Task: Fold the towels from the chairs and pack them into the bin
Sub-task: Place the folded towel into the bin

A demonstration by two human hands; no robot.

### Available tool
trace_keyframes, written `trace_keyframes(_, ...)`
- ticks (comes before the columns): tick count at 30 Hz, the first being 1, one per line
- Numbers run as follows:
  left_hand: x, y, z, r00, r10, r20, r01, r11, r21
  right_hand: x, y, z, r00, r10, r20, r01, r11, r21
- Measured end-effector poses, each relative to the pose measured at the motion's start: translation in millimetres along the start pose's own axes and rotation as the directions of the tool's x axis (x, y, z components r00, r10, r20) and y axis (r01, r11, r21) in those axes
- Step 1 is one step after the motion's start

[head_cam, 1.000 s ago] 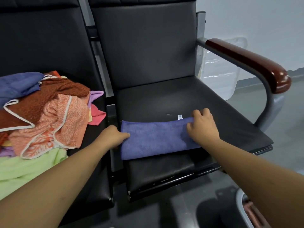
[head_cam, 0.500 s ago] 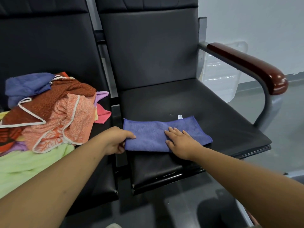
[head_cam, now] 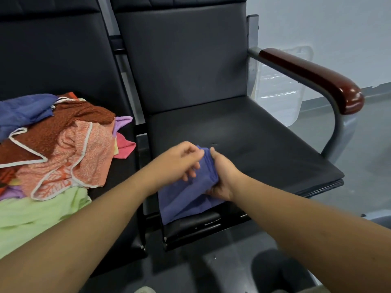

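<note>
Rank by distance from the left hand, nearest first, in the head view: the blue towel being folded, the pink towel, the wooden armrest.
1. Blue towel: in the left hand's grip, at the front of the right seat.
2. Pink towel: to the left, on the neighbouring seat.
3. Wooden armrest: far right, raised above the seat.
</note>
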State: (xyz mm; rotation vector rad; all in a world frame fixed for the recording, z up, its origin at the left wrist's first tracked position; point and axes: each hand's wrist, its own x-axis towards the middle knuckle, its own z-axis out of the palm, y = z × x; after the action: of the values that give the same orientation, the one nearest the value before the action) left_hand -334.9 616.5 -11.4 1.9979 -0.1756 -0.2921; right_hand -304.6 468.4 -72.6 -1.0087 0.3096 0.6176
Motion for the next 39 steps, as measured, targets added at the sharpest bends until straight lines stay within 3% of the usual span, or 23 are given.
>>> trace_keyframes(1, 1.4, -11.5, 0.7, 0.994, 0.111, 0.002, -0.108, 0.964, 0.241, -2.8, -4.1, -3.4, 0.999, 0.033, -0.019, -0.033, 0.999, 0.003)
trace_keyframes(3, 0.8, -32.1, 4.1, 0.97, 0.233, 0.074, -0.228, 0.752, 0.618, -4.5, -9.4, -9.2, 0.996, 0.045, -0.076, -0.056, 0.985, -0.162)
trace_keyframes(5, -3.3, -46.8, 6.9, 0.985, 0.136, 0.109, -0.172, 0.644, 0.746, -5.1, -9.8, -12.3, 0.981, -0.049, -0.187, -0.052, 0.863, -0.503)
trace_keyframes(7, -5.5, -57.7, 9.6, 0.991, -0.029, 0.133, -0.088, 0.605, 0.792, -5.4, -8.9, -12.2, 0.946, -0.172, -0.274, -0.087, 0.681, -0.727)
trace_keyframes(10, -8.4, -69.9, 12.3, 0.975, -0.148, 0.164, -0.063, 0.525, 0.849, -6.7, -5.3, -4.7, 0.928, -0.244, -0.282, -0.115, 0.533, -0.838)
trace_keyframes(15, -11.7, -75.0, 15.1, 0.982, -0.116, 0.146, -0.068, 0.505, 0.86, -9.3, 14.9, 9.3, 0.886, -0.375, -0.274, -0.142, 0.342, -0.929)
trace_keyframes(19, -13.0, -74.9, 16.6, 0.988, -0.123, 0.095, -0.006, 0.582, 0.813, -11.8, 35.0, 9.1, 0.785, -0.558, -0.27, -0.344, -0.031, -0.938)
trace_keyframes(21, -14.6, -75.7, 16.5, 0.997, -0.046, -0.069, 0.082, 0.661, 0.746, -11.5, 41.9, 10.1, 0.763, -0.606, -0.224, -0.355, -0.104, -0.929)
trace_keyframes(23, -15.3, -73.6, 16.9, 0.956, 0.0, -0.295, 0.202, 0.728, 0.655, -10.0, 44.2, 12.1, 0.773, -0.598, -0.212, -0.328, -0.09, -0.94)
trace_keyframes(25, -11.5, -66.5, 15.5, 0.888, -0.145, -0.437, 0.368, 0.794, 0.484, -10.3, 41.0, 13.5, 0.785, -0.571, -0.24, -0.307, -0.021, -0.952)
trace_keyframes(28, -5.2, -56.7, 12.2, 0.795, -0.408, -0.448, 0.545, 0.806, 0.232, -12.9, 29.6, 12.9, 0.82, -0.479, -0.313, -0.287, 0.128, -0.949)
trace_keyframes(31, -7.7, -47.9, 7.2, 0.824, -0.435, -0.363, 0.413, 0.9, -0.14, -17.1, 16.3, 11.9, 0.859, -0.367, -0.357, -0.224, 0.358, -0.906)
trace_keyframes(35, -12.2, -27.4, 3.3, 0.889, -0.304, -0.342, 0.124, 0.88, -0.459, -26.3, -5.1, 15.7, 0.882, -0.359, -0.305, 0.024, 0.68, -0.732)
trace_keyframes(37, -12.5, -11.1, 5.7, 0.902, -0.263, -0.343, 0.014, 0.81, -0.586, -37.3, -25.3, 14.6, 0.869, -0.419, -0.262, 0.152, 0.731, -0.665)
trace_keyframes(39, -10.8, 7.2, 11.7, 0.91, -0.265, -0.319, -0.018, 0.744, -0.668, -58.2, -49.9, 8.0, 0.833, -0.509, -0.218, 0.239, 0.685, -0.688)
